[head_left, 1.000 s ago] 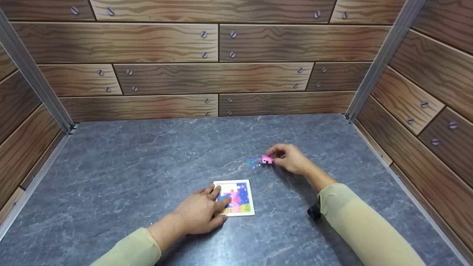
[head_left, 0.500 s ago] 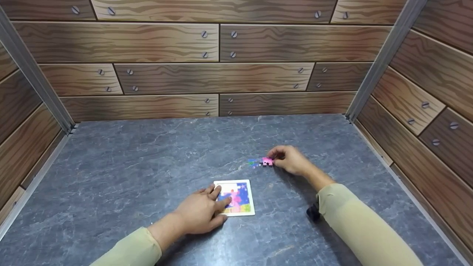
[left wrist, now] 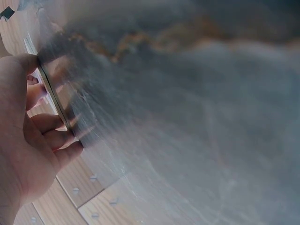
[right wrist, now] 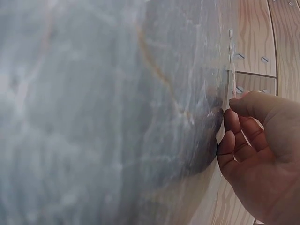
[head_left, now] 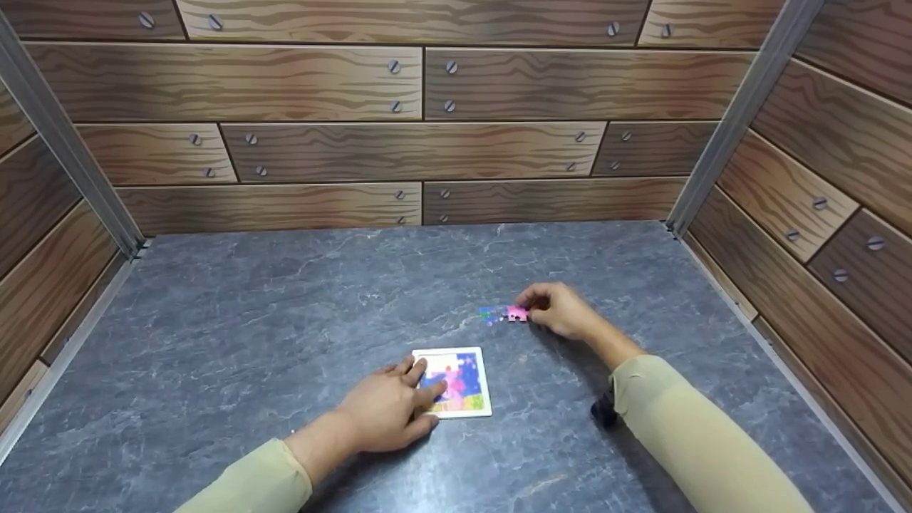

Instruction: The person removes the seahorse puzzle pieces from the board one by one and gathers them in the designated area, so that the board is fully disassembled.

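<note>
The pink puzzle piece (head_left: 517,314) sits, in the head view, at the fingertips of my right hand (head_left: 564,311), pinched between thumb and forefinger, close over the grey marbled table (head_left: 285,306). Just to its left lies a small cluster of blue-green pieces (head_left: 489,313). Nearer me, my left hand (head_left: 385,410) rests on the left side of the white-rimmed puzzle board (head_left: 486,388), fingers apart; the part-filled picture is pink, blue and yellow-green, with a pale patch at its upper left. Plank-patterned walls (head_left: 320,80) rise behind and beside the table. From the left wrist, I see the board edge-on, my thumb at one end of that edge and my other fingers at the far end. From the right wrist, my thumb and forefinger nearly meet at a thin strip seen edge-on; the piece's face is hidden there.
</note>
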Tool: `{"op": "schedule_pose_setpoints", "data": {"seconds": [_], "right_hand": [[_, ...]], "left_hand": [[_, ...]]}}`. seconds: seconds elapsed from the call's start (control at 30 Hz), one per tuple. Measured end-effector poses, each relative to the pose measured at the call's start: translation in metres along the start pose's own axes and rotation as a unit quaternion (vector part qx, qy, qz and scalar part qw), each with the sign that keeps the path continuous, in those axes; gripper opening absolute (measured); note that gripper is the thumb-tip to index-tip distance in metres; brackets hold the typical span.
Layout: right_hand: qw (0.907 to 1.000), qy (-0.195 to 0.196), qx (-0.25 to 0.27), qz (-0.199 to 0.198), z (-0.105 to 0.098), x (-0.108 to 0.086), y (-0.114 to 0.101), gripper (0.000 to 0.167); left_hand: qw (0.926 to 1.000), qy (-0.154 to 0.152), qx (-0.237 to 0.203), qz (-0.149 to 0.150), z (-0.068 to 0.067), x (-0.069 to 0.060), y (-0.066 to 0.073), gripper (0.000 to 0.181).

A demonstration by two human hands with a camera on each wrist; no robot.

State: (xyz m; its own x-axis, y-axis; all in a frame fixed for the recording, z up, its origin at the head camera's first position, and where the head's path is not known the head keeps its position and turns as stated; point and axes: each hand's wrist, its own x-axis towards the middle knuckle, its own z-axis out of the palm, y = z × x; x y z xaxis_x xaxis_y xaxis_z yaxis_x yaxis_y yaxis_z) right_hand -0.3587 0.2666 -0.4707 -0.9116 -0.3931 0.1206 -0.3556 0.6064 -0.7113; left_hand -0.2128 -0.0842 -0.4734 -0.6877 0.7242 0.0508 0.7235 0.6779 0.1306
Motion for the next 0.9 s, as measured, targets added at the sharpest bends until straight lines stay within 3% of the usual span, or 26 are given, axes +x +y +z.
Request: {"op": "schedule_pose_setpoints", "data": {"seconds": [0.9], "right_hand": [[0.9997, -0.006, -0.007, 0.024, -0.0006, 0.0013, 0.0012, 0.026]], "left_hand": [[1.0000, 0.001, 0.002, 0.001, 0.0015, 0.0006, -0.0005, 0.054]]}}
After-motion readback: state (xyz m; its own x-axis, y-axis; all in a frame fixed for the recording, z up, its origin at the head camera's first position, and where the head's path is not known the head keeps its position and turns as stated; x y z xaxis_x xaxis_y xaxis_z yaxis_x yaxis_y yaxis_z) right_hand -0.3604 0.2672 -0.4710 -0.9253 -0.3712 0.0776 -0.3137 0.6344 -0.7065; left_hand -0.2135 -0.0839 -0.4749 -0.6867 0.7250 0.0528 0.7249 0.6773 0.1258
